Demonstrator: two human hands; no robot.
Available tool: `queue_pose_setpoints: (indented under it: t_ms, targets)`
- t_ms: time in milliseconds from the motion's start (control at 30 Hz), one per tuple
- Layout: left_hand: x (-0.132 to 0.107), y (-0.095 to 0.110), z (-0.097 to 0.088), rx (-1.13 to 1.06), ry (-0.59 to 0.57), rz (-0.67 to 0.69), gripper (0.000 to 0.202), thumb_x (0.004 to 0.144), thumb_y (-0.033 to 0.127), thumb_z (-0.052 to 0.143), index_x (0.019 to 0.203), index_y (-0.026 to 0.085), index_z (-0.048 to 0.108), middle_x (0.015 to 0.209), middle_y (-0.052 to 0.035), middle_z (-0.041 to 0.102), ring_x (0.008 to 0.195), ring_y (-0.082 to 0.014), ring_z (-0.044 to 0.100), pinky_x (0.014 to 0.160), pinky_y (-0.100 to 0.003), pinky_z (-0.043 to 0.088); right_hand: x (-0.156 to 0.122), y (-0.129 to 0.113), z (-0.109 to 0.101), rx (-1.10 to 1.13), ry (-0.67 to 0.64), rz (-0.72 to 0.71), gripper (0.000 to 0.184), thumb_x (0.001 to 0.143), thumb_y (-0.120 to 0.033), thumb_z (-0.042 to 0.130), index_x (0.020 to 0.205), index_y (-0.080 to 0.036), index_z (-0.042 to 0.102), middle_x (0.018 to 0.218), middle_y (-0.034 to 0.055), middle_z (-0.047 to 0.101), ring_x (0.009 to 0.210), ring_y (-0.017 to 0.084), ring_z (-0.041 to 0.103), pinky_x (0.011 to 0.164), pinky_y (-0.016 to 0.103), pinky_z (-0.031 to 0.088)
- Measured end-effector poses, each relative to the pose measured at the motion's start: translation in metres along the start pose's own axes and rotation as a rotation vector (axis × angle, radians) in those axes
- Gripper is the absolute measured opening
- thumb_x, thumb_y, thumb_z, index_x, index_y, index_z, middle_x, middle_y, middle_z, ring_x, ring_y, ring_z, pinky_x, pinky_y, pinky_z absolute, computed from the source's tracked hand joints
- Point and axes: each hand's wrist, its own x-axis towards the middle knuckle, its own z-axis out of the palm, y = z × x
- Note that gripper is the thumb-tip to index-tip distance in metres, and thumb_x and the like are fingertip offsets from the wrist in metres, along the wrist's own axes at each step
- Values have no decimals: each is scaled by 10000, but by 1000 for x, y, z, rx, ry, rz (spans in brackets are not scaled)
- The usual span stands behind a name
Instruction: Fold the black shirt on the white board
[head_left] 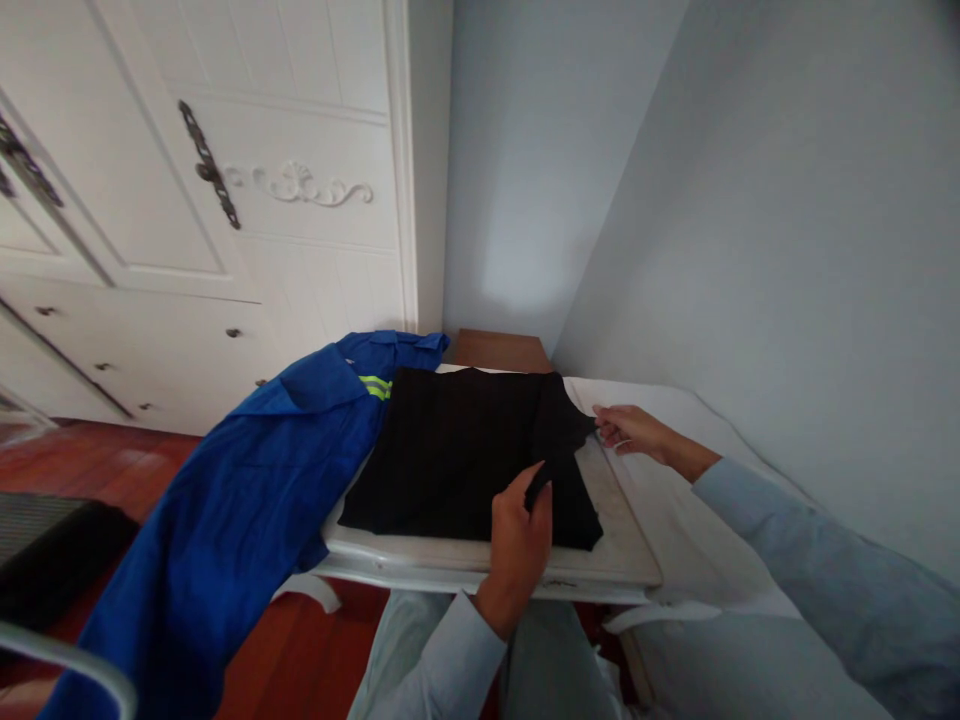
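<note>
A black garment (457, 450), folded into a rough rectangle, lies on the white tabletop (630, 550). My left hand (523, 530) pinches a raised bit of the dark cloth near the table's front edge. Farther right, my right hand (634, 430) has its fingertips closed on a pointed corner of the same garment, stretched out to the side. The garment's exact kind cannot be made out. Touching its left side is a blue garment (292, 430) with a yellow-green reflective stripe, which drapes over the table's left end toward the floor.
White cloth (697, 530) covers the table's right part beside the grey wall (787, 250). Behind the table stands a brown box-like object (502, 350). A white wardrobe (322, 130) rises at the back left. On the reddish floor, a dark item (67, 560) lies at far left.
</note>
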Motion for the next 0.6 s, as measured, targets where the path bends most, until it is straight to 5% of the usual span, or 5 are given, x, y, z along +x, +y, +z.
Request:
queue_pose_setpoints:
  t_ms: [100,200,333,467,600]
  targets:
    - [2,2,1,-210,176,-99,329,871,368,597,1054,152,765,1036,-95,776,998,-224,704,930,-329,527,-24,2,6,17,-328,128,691,929,-757,391,733,-140,635,626,77,629,507,144,572,448,241,420]
    - [0,2,1,-336,316,-216,317,814,372,645,1007,150,763,986,-74,765,955,-196,686,881,-290,521,-34,-4,19,165,-497,110,696,953,-731,368,845,-128,698,869,158,745,662,184,677,490,247,471]
    - [-7,0,-4,-449,310,-376,365,775,340,670,1097,174,711,985,-52,728,823,-147,654,661,-215,492,-20,-20,46,374,-339,13,484,997,-584,452,935,-151,660,1161,188,726,894,215,725,741,309,588]
    - [-15,3,-14,-579,272,-526,325,771,219,648,1092,175,643,960,-46,701,777,-128,653,640,-208,509,0,-40,79,349,-186,-233,265,995,-424,541,1100,-194,621,1380,155,625,1196,243,644,998,396,538]
    - [-23,9,-24,-680,328,-612,241,836,116,571,1068,182,585,928,-30,676,741,-104,666,672,-214,553,9,-56,111,300,-333,-505,363,936,-360,632,1271,-231,579,1461,115,577,1348,218,543,1154,414,404]
